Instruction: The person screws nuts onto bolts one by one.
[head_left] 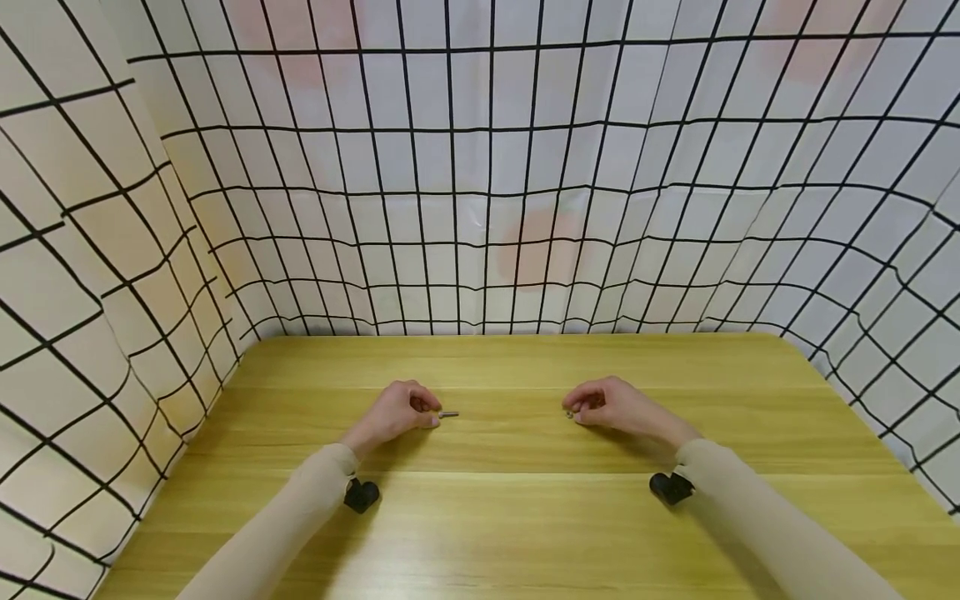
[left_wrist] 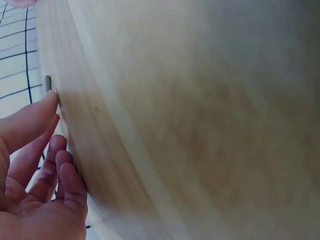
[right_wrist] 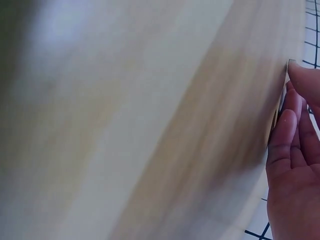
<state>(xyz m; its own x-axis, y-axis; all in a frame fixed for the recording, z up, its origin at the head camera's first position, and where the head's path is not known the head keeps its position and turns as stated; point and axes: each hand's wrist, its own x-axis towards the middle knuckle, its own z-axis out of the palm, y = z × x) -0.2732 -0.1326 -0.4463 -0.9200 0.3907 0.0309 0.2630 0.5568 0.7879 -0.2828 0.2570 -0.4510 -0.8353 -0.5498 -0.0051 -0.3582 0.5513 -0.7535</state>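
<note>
My left hand (head_left: pixel 397 412) pinches a small silver bolt (head_left: pixel 449 414) between thumb and forefinger, low over the table. The bolt lies level, its shank pointing right; the fingers partly cover its head end. In the left wrist view the bolt (left_wrist: pixel 48 83) juts out past the thumb. Opposite, my right hand (head_left: pixel 611 407) pinches a tiny metal nut (head_left: pixel 570 414) at its fingertips. Only a sliver of the nut (right_wrist: pixel 291 61) shows beside the thumb in the right wrist view. A gap separates the two hands. Whether either piece touches the tabletop, I cannot tell.
Under both hands stretches a wooden table (head_left: pixel 495 517) with a yellowish grain. White sheeting with a black grid (head_left: pixel 465 167) stands behind it and along both sides. A black wrist camera (head_left: pixel 362 495) sits at the left cuff, another black camera (head_left: pixel 671 488) at the right.
</note>
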